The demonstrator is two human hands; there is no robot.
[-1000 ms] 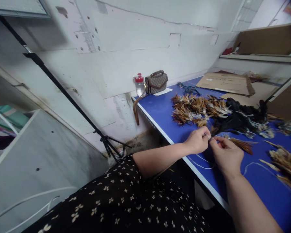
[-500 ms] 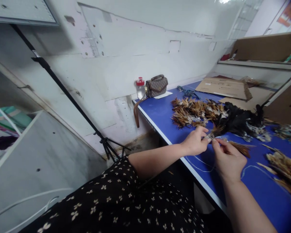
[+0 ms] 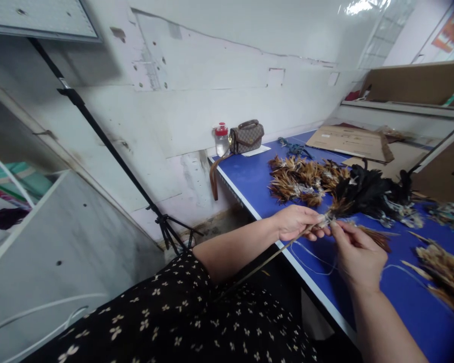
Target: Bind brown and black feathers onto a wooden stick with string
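My left hand [image 3: 297, 222] is closed round a thin stick [image 3: 263, 264] that slants down across my lap. At the stick's far end sits a tuft of brown and dark feathers [image 3: 338, 205] with a whitish base. Thumb and forefinger of my right hand [image 3: 363, 254] are pinched together at that base, touching it; what lies between them is too small to make out. A pale string [image 3: 314, 258] loops below both hands, and another stretch of string runs right from behind my right wrist. Loose brown feathers [image 3: 374, 237] lie just behind my right hand.
On the blue table [image 3: 245, 176] lie brown feather bundles [image 3: 298, 176], black feathers [image 3: 371, 191] and tan feathers [image 3: 444, 264]. Flat cardboard [image 3: 350, 143], a handbag [image 3: 246, 137] and a red-lidded bottle [image 3: 222, 140] are farther back. A black tripod stand [image 3: 109, 151] is at left.
My left hand has turned and shifted slightly left, its fingers now curled under the stick. More of the stick shows across my lap. My right hand stays pinched at the feather base.
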